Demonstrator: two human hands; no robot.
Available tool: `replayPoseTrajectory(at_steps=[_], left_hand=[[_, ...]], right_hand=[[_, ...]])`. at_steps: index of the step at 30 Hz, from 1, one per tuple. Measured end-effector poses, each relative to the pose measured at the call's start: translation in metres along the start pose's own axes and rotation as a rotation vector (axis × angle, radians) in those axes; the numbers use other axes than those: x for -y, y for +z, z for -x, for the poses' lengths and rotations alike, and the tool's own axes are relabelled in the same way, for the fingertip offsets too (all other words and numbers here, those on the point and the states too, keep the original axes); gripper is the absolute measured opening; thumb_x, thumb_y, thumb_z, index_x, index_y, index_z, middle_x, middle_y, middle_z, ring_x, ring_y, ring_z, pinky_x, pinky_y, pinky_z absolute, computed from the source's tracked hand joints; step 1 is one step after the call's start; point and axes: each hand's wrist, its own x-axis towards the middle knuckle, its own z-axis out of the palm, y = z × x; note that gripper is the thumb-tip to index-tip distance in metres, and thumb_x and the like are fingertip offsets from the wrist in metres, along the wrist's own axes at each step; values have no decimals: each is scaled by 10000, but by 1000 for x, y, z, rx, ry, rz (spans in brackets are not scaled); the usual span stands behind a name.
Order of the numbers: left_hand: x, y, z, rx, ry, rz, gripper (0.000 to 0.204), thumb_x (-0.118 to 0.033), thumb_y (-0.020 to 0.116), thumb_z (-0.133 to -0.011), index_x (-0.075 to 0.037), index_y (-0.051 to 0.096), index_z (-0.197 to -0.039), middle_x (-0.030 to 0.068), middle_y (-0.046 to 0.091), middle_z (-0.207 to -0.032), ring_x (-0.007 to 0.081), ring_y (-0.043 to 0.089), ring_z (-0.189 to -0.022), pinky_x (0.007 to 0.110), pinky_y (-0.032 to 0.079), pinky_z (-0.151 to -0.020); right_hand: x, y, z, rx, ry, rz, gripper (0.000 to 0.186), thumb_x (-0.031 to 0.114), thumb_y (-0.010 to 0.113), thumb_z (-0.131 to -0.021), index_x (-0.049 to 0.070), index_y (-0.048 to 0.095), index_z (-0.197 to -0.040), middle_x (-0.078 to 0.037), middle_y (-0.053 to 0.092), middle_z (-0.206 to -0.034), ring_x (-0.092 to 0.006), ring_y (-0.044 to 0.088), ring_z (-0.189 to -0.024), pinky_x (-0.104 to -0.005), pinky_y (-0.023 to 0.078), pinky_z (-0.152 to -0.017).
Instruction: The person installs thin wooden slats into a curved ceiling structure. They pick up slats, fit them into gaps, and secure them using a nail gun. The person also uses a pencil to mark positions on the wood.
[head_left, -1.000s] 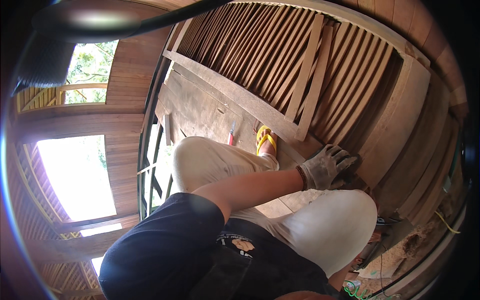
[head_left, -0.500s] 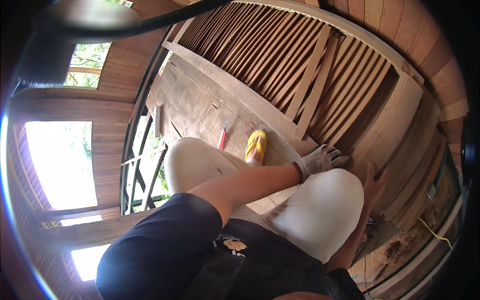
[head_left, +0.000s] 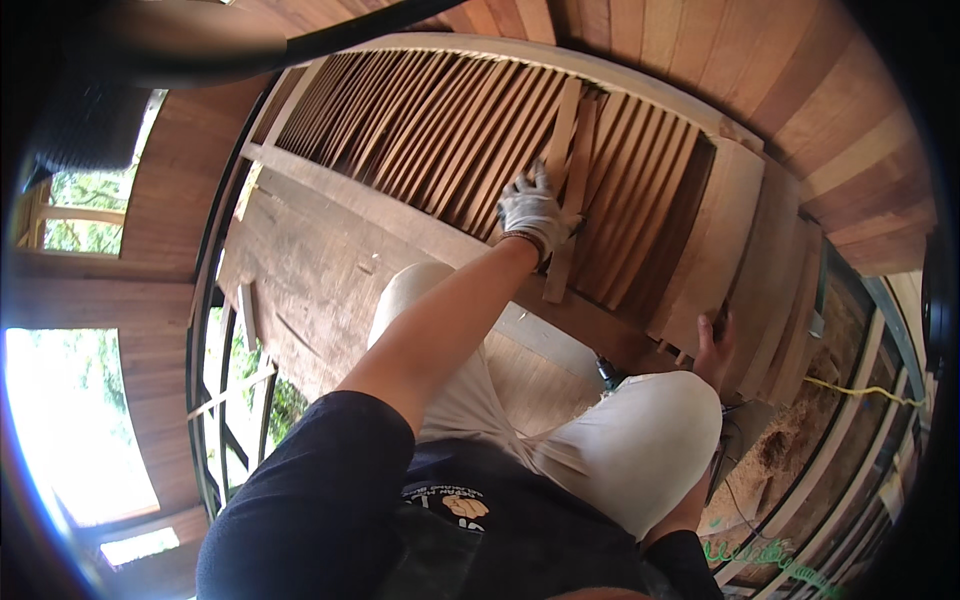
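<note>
L hand (head_left: 530, 212), gloved, over slatted frame (head_left: 400, 216); fingers part-spread, can't tell if pinching. Loose slats (head_left: 558, 276) across frame, rt of ctr. R hand (head_left: 712, 352) nr frame's lower-rt corner, hold unclear. Step prob. slat handling; next needs firm L grip

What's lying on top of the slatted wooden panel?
Two wooden strips lie across its slats; the gloved left hand covers one strip's lower part. The slat sections beneath the strips and hand are hidden.
</note>
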Motion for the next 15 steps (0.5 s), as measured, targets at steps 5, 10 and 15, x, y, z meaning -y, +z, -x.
replayPoseTrajectory(at_steps=[5,10,15], left_hand=[[12,6,-21,178,-3,112,1135,-436,816,-840,-59,112,-1647,232,472,-1531,392,517,-1378,442,441,-1134],[11,10,-48,156,-14,426,788,-319,819,-857,-27,417,-1469,231,646,-1338,353,640,-1244,447,508,-1071],[-33,34,-4,445,81,1358,466,-142,721,-935,-26,508,-1333,170,673,-1161,278,655,-1033,403,547,-906]], right_hand=[[24,10,2,24,-49,-76,628,213,721,-948,-49,486,-1468,-194,601,-1393,-246,571,-1276,-359,444,-1068],[0,-1,-17,-3,17,-109,610,217,732,-943,22,511,-1477,-114,624,-1348,-175,581,-1196,-329,479,-971],[2,-7,-17,-83,160,-75,613,282,727,-957,69,512,-1490,-66,624,-1306,-165,569,-1173,-316,485,-917]])
